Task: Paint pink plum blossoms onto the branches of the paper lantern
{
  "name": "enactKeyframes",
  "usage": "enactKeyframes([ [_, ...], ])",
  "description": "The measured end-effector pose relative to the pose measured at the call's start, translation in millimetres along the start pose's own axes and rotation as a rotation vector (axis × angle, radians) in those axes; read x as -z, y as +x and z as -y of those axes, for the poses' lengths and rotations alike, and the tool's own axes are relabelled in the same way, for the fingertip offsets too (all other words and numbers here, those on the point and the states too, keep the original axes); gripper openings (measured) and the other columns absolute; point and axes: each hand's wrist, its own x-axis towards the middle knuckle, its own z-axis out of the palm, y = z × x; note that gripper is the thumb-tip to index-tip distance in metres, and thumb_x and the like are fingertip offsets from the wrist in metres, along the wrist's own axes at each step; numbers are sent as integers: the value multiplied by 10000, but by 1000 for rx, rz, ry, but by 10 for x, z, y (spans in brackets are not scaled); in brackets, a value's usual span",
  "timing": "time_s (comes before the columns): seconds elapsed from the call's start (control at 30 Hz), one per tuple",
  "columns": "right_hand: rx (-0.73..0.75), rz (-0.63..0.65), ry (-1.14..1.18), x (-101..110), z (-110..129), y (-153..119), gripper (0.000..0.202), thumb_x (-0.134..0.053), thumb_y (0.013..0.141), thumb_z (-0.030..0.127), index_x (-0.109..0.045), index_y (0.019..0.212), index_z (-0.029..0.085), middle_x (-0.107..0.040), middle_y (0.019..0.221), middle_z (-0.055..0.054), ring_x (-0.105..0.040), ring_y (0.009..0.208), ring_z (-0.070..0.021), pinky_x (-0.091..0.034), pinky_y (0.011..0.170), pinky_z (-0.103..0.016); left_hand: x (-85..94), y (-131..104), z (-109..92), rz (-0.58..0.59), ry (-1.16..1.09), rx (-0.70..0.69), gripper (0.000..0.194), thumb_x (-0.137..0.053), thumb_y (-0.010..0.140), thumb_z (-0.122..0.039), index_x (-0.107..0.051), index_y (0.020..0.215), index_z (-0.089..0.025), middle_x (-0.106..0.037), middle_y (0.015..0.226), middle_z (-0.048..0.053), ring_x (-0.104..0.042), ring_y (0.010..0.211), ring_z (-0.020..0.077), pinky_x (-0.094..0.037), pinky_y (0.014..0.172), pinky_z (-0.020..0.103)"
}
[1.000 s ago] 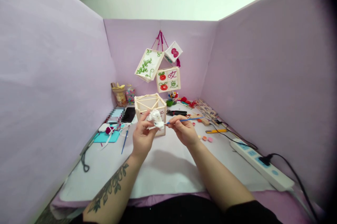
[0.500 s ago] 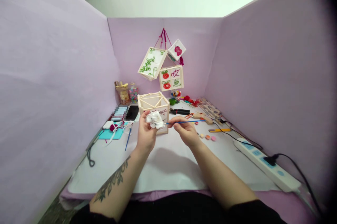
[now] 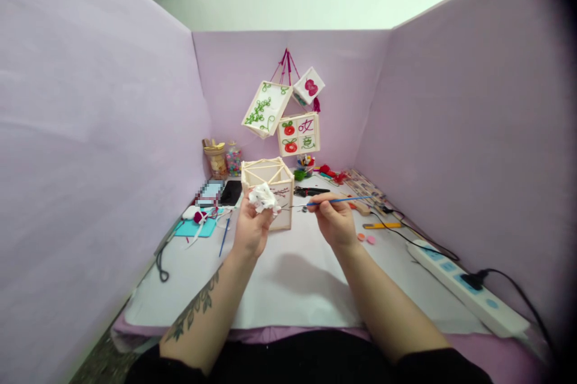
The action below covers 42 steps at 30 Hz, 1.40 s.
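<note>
My left hand (image 3: 252,228) is closed on a crumpled white tissue (image 3: 264,199) that has small dark spots. Between the fingers of my right hand (image 3: 336,220) is a thin blue paintbrush (image 3: 345,199), its tip pointing left, a little to the right of the tissue. Just behind the tissue stands a box-shaped lantern frame of pale wooden sticks (image 3: 265,170), with a white side panel (image 3: 285,213) bearing dark painted branches. My left hand and the tissue hide part of the lantern; I cannot tell whether my left fingers touch it.
Finished lanterns (image 3: 267,109) hang at the back. Pliers (image 3: 313,191), a yellow cutter (image 3: 382,225) and paint pots (image 3: 370,240) lie to the right, by a power strip (image 3: 469,288) with cables. A second brush (image 3: 224,237) and a turquoise sheet (image 3: 196,227) lie left.
My right hand has moved right and slightly up, drawing the brush tip away from the tissue. My left hand still holds the tissue. The whole view has shifted slightly.
</note>
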Motion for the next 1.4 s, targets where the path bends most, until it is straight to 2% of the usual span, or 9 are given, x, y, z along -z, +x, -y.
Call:
enactKeyframes([
  [0.13, -40, 115, 57, -61, 33, -21, 327, -880, 639, 542, -765, 697, 242, -672, 641, -33, -600, 626, -173, -500, 604, -327, -40, -93, -15, 100, -96, 113, 494, -878, 715, -382, -636, 1145, -349, -717, 1053, -18, -690, 1063, 210, -561, 942, 447],
  [0.27, -60, 185, 115, -38, 39, -25, 302, -855, 671, 555, -761, 708, 271, -657, 634, -19, -600, 655, -184, -497, 630, -344, -15, -115, -44, 247, -241, 299, 327, -839, 738, -464, -739, 980, -268, -767, 1078, 48, -654, 1194, 313, -510, 1017, 541],
  [0.4, -60, 191, 191, 41, 29, 20, 279, -841, 706, 529, -752, 723, 265, -649, 636, -7, -601, 651, -174, -494, 646, -339, 22, -110, -69, 400, -396, 409, 345, -854, 702, -468, -785, 977, -271, -789, 1119, 43, -593, 1283, 366, -439, 1087, 579],
  [0.57, -47, 217, 243, 96, 19, 57, 231, -830, 738, 495, -756, 752, 276, -650, 650, 7, -609, 668, -164, -504, 660, -326, 44, -125, -61, 457, -469, 439, 378, -826, 745, -485, -786, 1045, -259, -786, 1160, 42, -602, 1268, 384, -434, 1077, 550],
  [0.83, -39, 225, 221, 94, 11, 43, 220, -826, 753, 480, -756, 789, 275, -657, 680, -2, -600, 670, -166, -501, 647, -330, 21, -132, -32, 415, -267, 366, 474, -864, 731, -418, -729, 1149, -240, -730, 1247, 74, -691, 1124, 299, -568, 905, 407],
  [0.93, -6, 215, 196, 98, 20, 42, 216, -818, 764, 482, -760, 792, 276, -659, 681, -4, -602, 675, -168, -491, 639, -325, 9, -139, -1, 384, -73, 263, 471, -903, 700, -375, -694, 1097, -233, -738, 1173, 62, -747, 953, 248, -592, 811, 360],
  [1.07, 77, 201, 103, 94, 14, 23, 223, -812, 771, 488, -775, 794, 270, -666, 688, -18, -601, 682, -175, -477, 629, -324, -7, -137, 33, 290, 99, 139, 512, -916, 681, -375, -631, 1079, -225, -741, 1027, 36, -745, 912, 225, -589, 735, 300],
  [1.23, 123, 169, 12, 75, -14, -5, 216, -818, 771, 481, -802, 811, 269, -686, 698, -23, -603, 667, -158, -465, 631, -303, -24, -126, 36, 244, 149, 107, 584, -926, 645, -347, -586, 1105, -231, -733, 949, 19, -739, 782, 193, -577, 643, 261],
  [1.4, 139, 182, -38, 92, -43, -16, 172, -809, 789, 455, -805, 829, 288, -705, 738, -18, -613, 670, -155, -468, 629, -298, -27, -120, 30, 213, 187, 68, 637, -929, 591, -284, -568, 1113, -232, -732, 955, 30, -722, 790, 196, -572, 602, 241],
])
